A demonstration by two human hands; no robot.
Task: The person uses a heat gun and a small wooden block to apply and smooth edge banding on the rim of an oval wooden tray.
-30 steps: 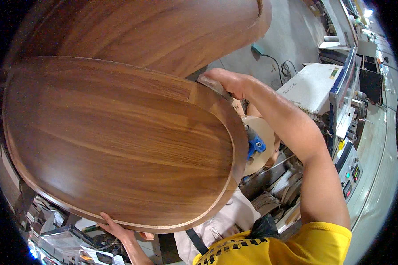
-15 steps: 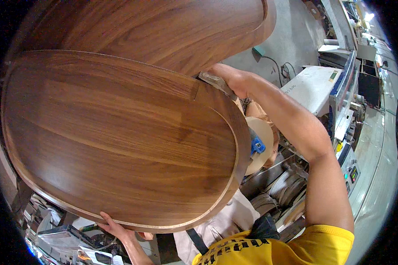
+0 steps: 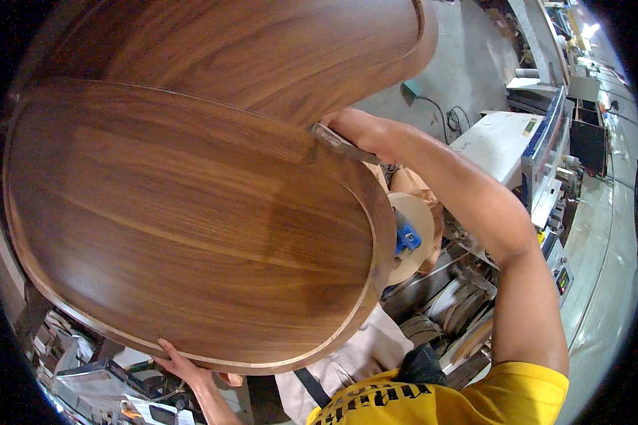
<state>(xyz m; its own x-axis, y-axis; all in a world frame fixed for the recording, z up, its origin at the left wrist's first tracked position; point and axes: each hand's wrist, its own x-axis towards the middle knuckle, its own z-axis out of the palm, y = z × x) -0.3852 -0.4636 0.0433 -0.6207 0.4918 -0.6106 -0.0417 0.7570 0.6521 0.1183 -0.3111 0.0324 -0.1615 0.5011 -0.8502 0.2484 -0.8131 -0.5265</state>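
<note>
A large rounded dark-brown wood-grain panel (image 3: 191,212) with a raised curved rim fills the left and middle of the view. At its near edge my left hand (image 3: 179,365) grips the rim, a finger or thumb tip showing against the side and the rest partly hidden beneath. My right hand (image 3: 353,127) reaches around the panel's right end to its far side. It is closed on a flat, worn grey-brown block (image 3: 344,145), which lies against the panel's far right edge. The right fingertips are mostly hidden behind the block.
Another curved brown panel (image 3: 262,49) lies just beyond. Right of the near panel are a pale round disc with a blue clamp-like part (image 3: 408,239) and brown paper. A white machine cover (image 3: 496,145), a control box (image 3: 561,273) and rolls of edging (image 3: 450,304) stand at right.
My right hand and the block have shifted slightly left along the far edge. My left hand keeps its place on the near rim.
</note>
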